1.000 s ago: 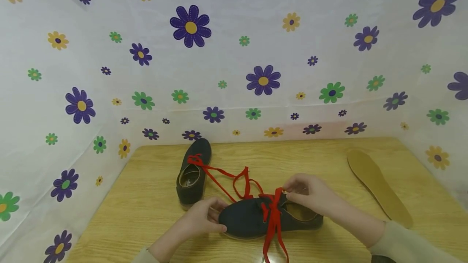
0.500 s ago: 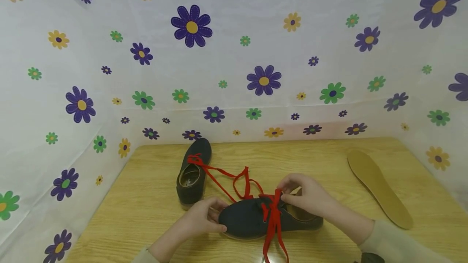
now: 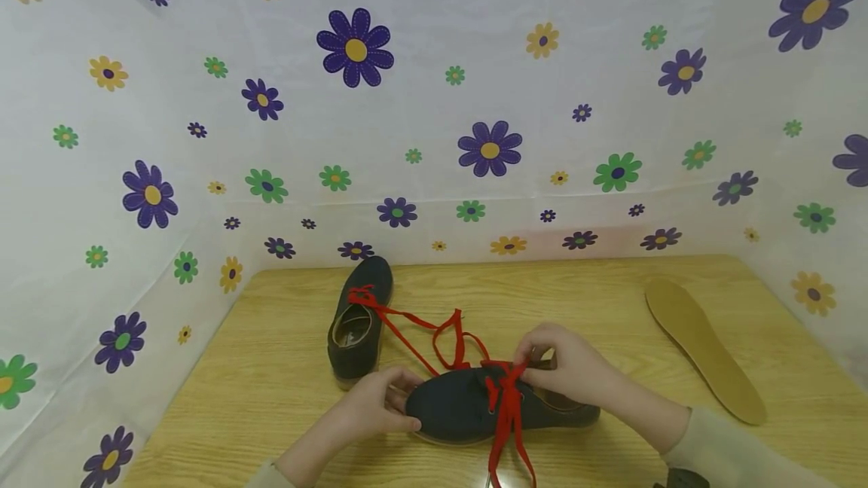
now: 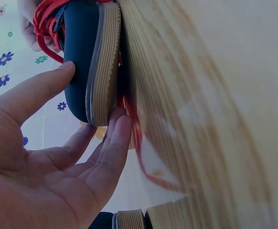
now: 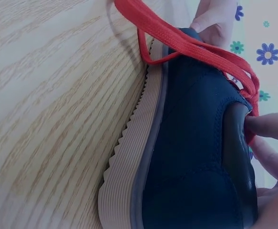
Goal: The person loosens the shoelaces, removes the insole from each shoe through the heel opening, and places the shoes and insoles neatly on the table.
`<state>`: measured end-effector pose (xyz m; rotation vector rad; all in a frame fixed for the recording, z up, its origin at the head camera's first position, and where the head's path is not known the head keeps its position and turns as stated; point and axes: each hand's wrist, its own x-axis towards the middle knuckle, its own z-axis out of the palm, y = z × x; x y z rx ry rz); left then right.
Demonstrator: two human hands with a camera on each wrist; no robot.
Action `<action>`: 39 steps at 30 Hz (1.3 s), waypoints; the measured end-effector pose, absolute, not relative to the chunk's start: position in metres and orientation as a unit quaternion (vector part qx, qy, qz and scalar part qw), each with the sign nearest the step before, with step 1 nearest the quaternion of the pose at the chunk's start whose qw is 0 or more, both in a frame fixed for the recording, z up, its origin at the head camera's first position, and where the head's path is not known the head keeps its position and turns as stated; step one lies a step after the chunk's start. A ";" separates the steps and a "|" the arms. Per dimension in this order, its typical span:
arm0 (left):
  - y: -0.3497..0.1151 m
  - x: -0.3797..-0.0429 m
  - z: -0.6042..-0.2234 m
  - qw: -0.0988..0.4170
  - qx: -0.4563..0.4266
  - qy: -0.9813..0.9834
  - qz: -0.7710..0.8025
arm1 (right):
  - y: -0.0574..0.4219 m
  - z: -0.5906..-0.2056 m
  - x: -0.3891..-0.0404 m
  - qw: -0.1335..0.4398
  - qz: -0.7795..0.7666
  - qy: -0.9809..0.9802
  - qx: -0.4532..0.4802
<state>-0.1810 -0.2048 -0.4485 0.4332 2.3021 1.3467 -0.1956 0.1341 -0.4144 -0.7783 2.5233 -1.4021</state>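
Observation:
A dark navy shoe (image 3: 450,405) with red shoelace (image 3: 508,405) lies sideways near the front of the table, toe to the left. My left hand (image 3: 380,401) grips its toe; in the left wrist view the thumb is on the upper and the fingertips are at the ribbed sole (image 4: 103,67). At the top of the lacing my right hand (image 3: 570,367) pinches the red lace between thumb and forefinger. The right wrist view shows the shoe's side (image 5: 191,143), with that thumb at the edge of the opening beside the lace. Loose lace ends hang over the near side.
A second navy shoe (image 3: 356,356) stands behind on the left, its red lace stretching toward the first shoe. A tan insole (image 3: 705,356) lies on the right of the wooden table (image 3: 576,292). Flower-printed white cloth (image 3: 420,81) encloses the back and sides.
My right hand has moved slightly left, from the shoe's tongue onto the top of the red lace, and the lace's upright part now leans toward it. The left hand has stayed put.

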 end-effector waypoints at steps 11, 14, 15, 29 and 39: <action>-0.205 -0.181 -0.448 0.218 0.161 0.826 0.494 | 0.138 -0.414 -0.194 0.014 -0.446 0.859 -0.251; -0.205 -0.181 -0.448 0.219 0.160 0.826 0.494 | 0.139 -0.411 -0.194 0.018 -0.456 0.856 -0.242; -0.205 -0.181 -0.448 0.219 0.160 0.826 0.494 | 0.139 -0.411 -0.195 0.020 -0.457 0.856 -0.240; -0.205 -0.181 -0.450 0.205 0.161 0.836 0.483 | 0.133 -0.411 -0.198 0.098 -0.446 0.841 -0.289; -0.204 -0.181 -0.451 0.209 0.155 0.835 0.484 | 0.142 -0.418 -0.206 0.132 -0.517 0.815 -0.225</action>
